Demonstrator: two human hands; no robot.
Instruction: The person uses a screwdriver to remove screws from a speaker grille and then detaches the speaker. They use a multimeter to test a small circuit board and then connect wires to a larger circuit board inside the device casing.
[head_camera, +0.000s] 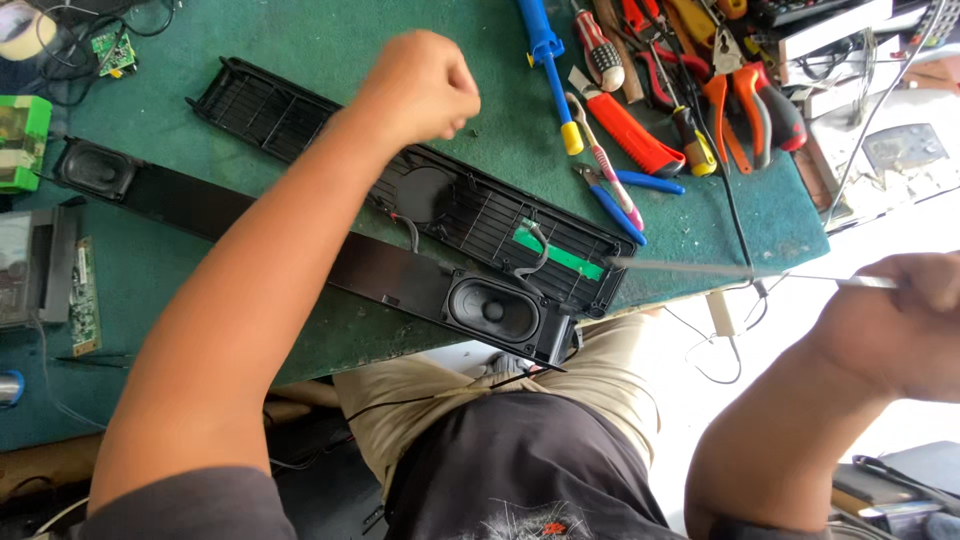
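A dismantled black soundbar lies across the green mat (330, 40). Its front half (380, 275) carries an oval speaker (492, 310) near my lap and another speaker (95, 170) at the far left end. The ribbed back cover (270, 115) lies behind it, with a green strip (560, 257) and grey wires inside. My left hand (425, 85) is a closed fist held over the back cover, with nothing visible in it. My right hand (900, 300) grips a long thin metal rod (720, 270) whose tip reaches the right end of the cover.
Hand tools crowd the mat's upper right: a blue-handled tool (545, 45), an orange utility knife (630, 130), orange-handled pliers (745, 95) and screwdrivers (598, 45). Circuit boards (85, 295) and a green block (20, 140) sit at the left. The mat's edge runs close to my lap.
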